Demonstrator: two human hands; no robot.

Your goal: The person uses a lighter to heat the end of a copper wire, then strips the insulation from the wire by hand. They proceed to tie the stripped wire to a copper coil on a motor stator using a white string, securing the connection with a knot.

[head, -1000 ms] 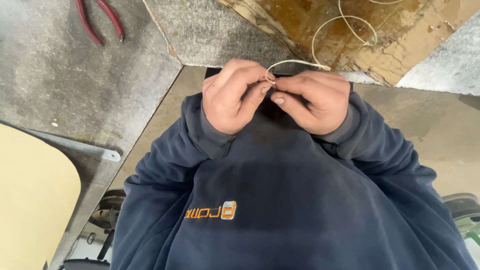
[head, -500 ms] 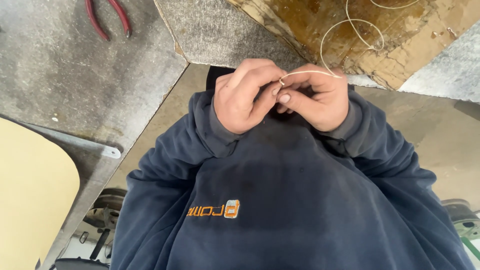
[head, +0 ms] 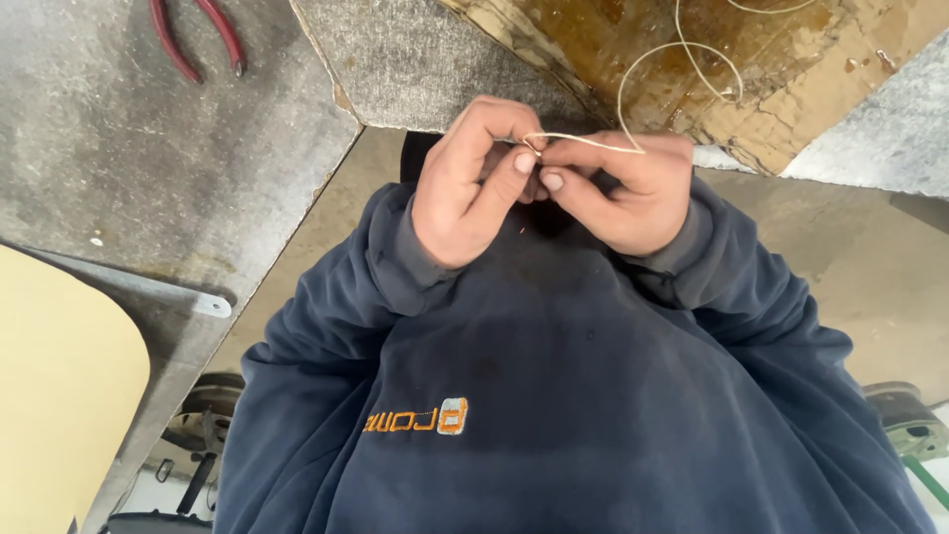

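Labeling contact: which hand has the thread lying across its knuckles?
The right hand: the pale thread runs over its knuckles; the left hand only pinches the end.

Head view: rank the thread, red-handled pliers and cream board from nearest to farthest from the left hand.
1. Thread: pinched at the left hand.
2. Red-handled pliers: on the grey surface, upper left.
3. Cream board: lower left edge, farthest.
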